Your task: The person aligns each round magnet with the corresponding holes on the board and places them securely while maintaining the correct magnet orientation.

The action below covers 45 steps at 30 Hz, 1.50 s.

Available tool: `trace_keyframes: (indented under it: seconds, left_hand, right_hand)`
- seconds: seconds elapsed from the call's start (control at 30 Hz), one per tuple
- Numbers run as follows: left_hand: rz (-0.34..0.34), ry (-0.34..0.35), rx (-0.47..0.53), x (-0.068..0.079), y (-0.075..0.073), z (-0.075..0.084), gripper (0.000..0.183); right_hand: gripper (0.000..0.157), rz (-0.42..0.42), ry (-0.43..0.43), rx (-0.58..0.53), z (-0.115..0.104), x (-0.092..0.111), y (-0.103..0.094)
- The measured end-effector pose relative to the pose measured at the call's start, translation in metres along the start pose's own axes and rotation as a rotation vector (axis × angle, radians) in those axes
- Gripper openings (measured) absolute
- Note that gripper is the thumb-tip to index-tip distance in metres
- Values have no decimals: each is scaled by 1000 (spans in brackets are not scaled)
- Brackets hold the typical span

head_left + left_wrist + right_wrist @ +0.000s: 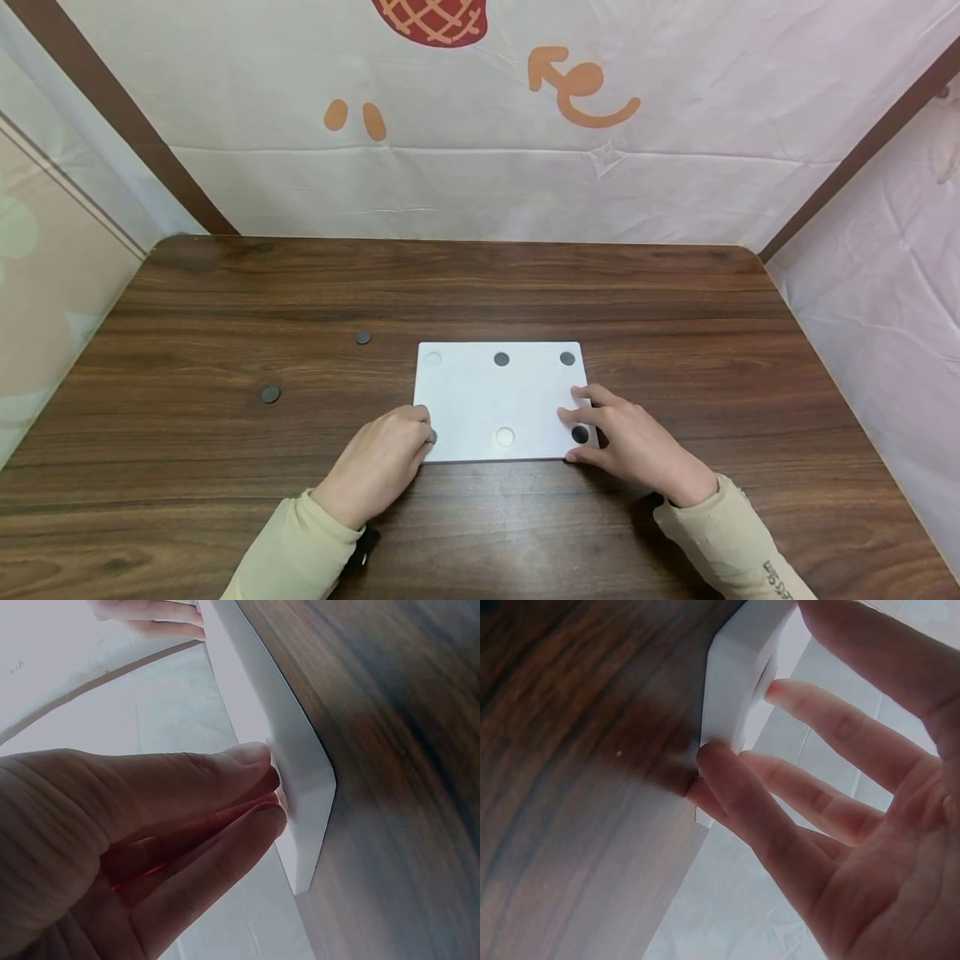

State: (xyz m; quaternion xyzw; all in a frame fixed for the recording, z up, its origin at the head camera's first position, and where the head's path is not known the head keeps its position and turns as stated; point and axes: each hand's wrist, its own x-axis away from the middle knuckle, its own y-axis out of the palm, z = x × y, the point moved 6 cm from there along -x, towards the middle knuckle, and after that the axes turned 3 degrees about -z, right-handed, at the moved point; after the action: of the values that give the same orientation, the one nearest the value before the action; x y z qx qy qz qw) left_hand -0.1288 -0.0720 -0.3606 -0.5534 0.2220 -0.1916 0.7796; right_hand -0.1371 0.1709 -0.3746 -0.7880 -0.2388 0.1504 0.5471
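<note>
The board is white, the discs on it dark grey; beneath it, a brown, dark-streaked table; beyond it, an off-white curtain with orange-and-red motifs.

Six dark discs, one white board, one table

Brown wood-grain table beneath fingers. Pale cloth wall well beyond fingers, bearing red cross-hatched print, orange ovals, orange curl. Brown strip beyond, left of fingers; another beyond, right.
</note>
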Motion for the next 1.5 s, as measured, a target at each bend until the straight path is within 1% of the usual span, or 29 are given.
trace_keyframes:
  seconds: [0.2, 0.3, 0.4, 0.6, 0.83, 1.07, 1.27, 1.5]
  left_hand:
    - [-8, -6, -3, 0, 0, -1, 22]
    - [-22, -24, 3, 0, 0, -2, 20]
    - [-18, -53, 1, 1, -2, -6, 19]
    - [25, -101, -44, 5, -7, -16, 20]
    - [38, -143, -80, 8, -12, -27, 13]
    - [56, -179, -87, 10, -15, -39, 9]
    - [54, -224, -92, 13, -19, -53, 9]
    - [41, -277, -77, 16, -22, -68, 5]
  right_hand:
    - [41, 6, -3, -2, 0, 0, 0]
    - [41, 3, 1, -1, 0, 0, 0]
    - [41, -4, 7, 0, 0, 0, 0]
    - [41, -6, 9, 3, 0, 0, 0]
    - [42, -3, 5, 8, 0, -1, 0]
    - [41, -2, 7, 9, 0, 0, 1]
    - [42, -1, 6, 9, 0, 0, 1]
    - [42, -1, 9, 10, -1, 0, 0]
